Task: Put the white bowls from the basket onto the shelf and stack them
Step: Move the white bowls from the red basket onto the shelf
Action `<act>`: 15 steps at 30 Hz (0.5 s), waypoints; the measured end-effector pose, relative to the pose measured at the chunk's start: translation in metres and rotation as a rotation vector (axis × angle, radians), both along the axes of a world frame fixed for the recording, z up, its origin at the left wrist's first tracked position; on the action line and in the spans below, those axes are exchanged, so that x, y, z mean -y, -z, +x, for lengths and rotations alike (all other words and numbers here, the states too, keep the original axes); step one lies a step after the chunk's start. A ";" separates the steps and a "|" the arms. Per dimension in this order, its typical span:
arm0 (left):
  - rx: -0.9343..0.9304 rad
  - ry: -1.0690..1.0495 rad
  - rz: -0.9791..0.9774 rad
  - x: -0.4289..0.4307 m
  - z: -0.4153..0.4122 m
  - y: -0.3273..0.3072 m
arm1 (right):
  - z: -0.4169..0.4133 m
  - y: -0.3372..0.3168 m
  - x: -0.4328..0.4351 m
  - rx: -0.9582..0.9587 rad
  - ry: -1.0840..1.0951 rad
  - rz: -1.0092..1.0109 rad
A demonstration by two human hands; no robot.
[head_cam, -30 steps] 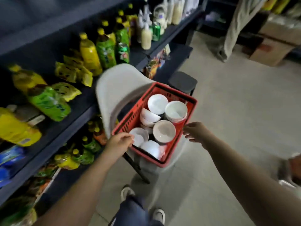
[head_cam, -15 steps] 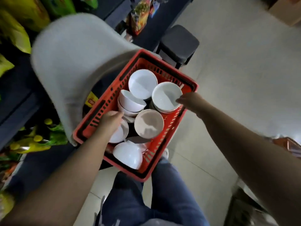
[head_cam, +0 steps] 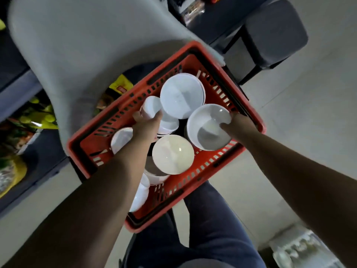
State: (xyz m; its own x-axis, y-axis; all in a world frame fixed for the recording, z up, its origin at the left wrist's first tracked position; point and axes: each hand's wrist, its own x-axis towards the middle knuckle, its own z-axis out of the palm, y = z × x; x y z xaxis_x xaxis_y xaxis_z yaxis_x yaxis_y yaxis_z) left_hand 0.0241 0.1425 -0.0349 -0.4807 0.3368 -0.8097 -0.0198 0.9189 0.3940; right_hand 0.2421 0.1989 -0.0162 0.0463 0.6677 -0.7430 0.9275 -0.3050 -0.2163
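White bowl (head_cam: 152, 104) gripped by left hand (head_cam: 146, 125); right hand (head_cam: 240, 126) pinches deeper bowl (head_cam: 205, 120) rim.

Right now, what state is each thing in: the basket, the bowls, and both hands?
Red basket: holds the bowls.
Left hand: grips the tilted bowls.
Right hand: pinches the right bowl by its rim, thumb inside.
Cream bowl: upright, empty, untouched.
Far bowl: upright, empty, untouched.
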 end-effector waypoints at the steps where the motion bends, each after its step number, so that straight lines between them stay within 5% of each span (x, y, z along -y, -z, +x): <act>1: -0.029 0.005 -0.019 -0.002 0.000 0.002 | 0.001 0.002 0.000 0.009 -0.033 0.031; 7: -0.112 0.162 -0.062 -0.007 -0.006 0.007 | 0.002 0.005 -0.003 0.040 -0.087 0.041; 15: 0.001 -0.068 0.033 0.009 -0.008 0.005 | 0.007 -0.020 0.000 0.004 -0.121 0.209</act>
